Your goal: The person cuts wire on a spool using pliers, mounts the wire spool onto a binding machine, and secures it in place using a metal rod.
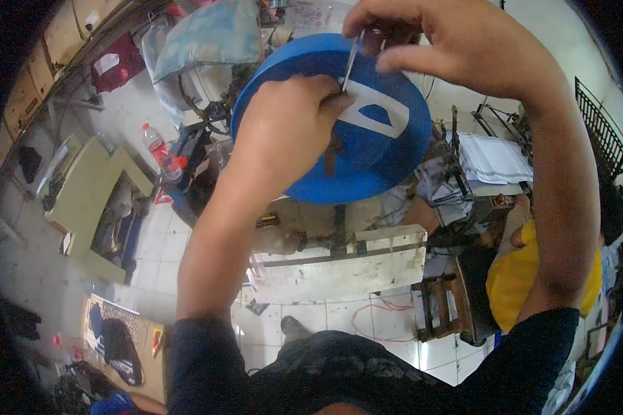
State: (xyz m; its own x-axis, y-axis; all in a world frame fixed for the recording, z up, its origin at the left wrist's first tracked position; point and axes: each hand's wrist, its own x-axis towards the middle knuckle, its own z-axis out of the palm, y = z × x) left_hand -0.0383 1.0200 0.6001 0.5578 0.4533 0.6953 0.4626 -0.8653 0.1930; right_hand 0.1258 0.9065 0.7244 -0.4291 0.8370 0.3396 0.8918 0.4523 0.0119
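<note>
My left hand is closed over a blue round tabletop, its thumb and fingertips pinching the lower end of a thin silvery strip. At the strip's upper end, the curled fingers of my right hand close round it, with the thumb held apart below. The strip stands tilted; its exact kind cannot be made out. Flat on the blue surface lies a white cut-out piece with a rounded opening, partly covered by my left hand. A brown mark shows beside my left wrist.
Below the blue top is a worn white board. A person in yellow sits at the right, near folded white cloth. At the left are a bottle with a red label and a pale cabinet. A light-blue cushion lies beyond.
</note>
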